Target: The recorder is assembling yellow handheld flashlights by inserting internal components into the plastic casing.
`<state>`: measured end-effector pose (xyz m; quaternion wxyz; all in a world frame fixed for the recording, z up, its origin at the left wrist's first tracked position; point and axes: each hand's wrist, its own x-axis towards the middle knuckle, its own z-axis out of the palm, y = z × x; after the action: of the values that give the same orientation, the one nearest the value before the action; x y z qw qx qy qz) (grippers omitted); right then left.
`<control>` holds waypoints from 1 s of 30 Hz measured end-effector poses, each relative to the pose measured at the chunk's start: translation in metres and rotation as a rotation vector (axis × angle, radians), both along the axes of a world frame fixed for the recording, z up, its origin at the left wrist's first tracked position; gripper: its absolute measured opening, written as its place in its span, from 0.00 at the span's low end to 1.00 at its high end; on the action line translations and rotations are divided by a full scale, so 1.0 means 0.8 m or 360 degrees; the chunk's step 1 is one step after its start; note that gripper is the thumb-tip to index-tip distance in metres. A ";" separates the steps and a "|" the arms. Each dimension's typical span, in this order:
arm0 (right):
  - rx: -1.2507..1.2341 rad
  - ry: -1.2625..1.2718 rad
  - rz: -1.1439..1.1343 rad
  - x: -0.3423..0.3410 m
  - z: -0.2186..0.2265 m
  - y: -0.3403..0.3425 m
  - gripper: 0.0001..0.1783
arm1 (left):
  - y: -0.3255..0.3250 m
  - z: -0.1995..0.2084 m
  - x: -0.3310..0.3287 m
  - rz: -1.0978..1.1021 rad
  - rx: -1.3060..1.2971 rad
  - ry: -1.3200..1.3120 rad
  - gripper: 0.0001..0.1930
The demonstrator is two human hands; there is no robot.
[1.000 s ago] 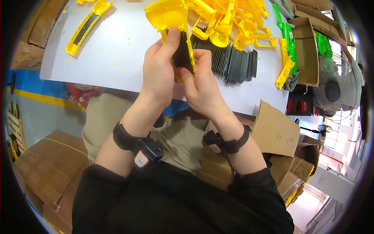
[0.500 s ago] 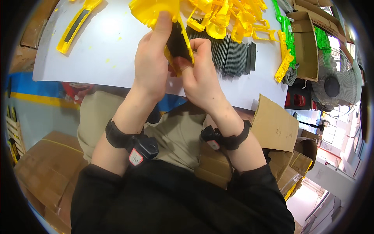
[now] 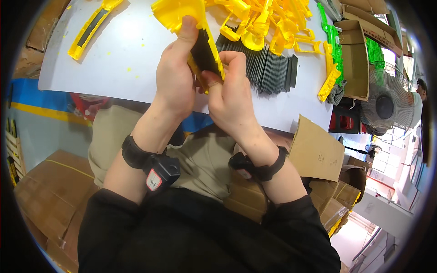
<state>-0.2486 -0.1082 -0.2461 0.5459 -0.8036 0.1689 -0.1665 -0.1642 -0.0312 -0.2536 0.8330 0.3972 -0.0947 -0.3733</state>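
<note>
Between my two hands is a yellow plastic part [image 3: 177, 12] with a flared end and a dark strip [image 3: 203, 53] lying along its inside. My left hand [image 3: 175, 75] is closed round its left side, the thumb lying near the flared end. With thumb and bent fingers, my right hand [image 3: 232, 93] pinches its lower end, the thumb pressed on the strip. A similar yellow part with a dark strip [image 3: 93, 28] lies at the left of the white table [image 3: 123, 59]. Just right of my hands stands a row of dark grey strips [image 3: 268, 68].
Loose yellow parts [image 3: 259, 27] are heaped behind the strips. Green parts [image 3: 334, 43] and an open cardboard box [image 3: 354, 59] line the right side, by a fan [image 3: 385, 105]. A cardboard flap [image 3: 316, 150] rises near my right forearm; a carton [image 3: 50, 195] is at lower left.
My right hand has shifted slightly left, its thumb staying against the strip at the part's lower end. My left hand keeps its grip. The whole view has moved a little.
</note>
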 end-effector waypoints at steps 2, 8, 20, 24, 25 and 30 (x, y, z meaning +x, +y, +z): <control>-0.0017 -0.0021 0.0014 0.000 -0.006 -0.002 0.12 | 0.001 0.000 -0.001 0.0040 0.0022 0.0007 0.21; 0.0730 -0.0139 -0.0063 0.005 -0.010 -0.023 0.13 | -0.008 0.001 -0.010 0.0020 0.0084 -0.0235 0.14; -0.0202 0.0140 -0.0024 -0.016 0.007 -0.040 0.14 | -0.001 -0.007 0.003 0.0052 0.0566 -0.0848 0.16; -0.0155 0.0082 -0.0151 -0.016 0.009 -0.045 0.13 | 0.003 -0.016 -0.006 -0.0101 0.0582 -0.0928 0.20; -0.0143 0.0072 -0.0168 -0.017 0.009 -0.046 0.13 | 0.003 -0.014 -0.007 -0.0117 0.0588 -0.0942 0.20; -0.0209 0.0060 -0.0148 -0.020 0.007 -0.045 0.13 | 0.001 -0.012 -0.008 -0.0169 0.0761 -0.1029 0.18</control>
<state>-0.2644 -0.1444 -0.2405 0.4805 -0.8319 0.2048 -0.1873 -0.1707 -0.0300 -0.2634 0.6239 0.6714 -0.2827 -0.2831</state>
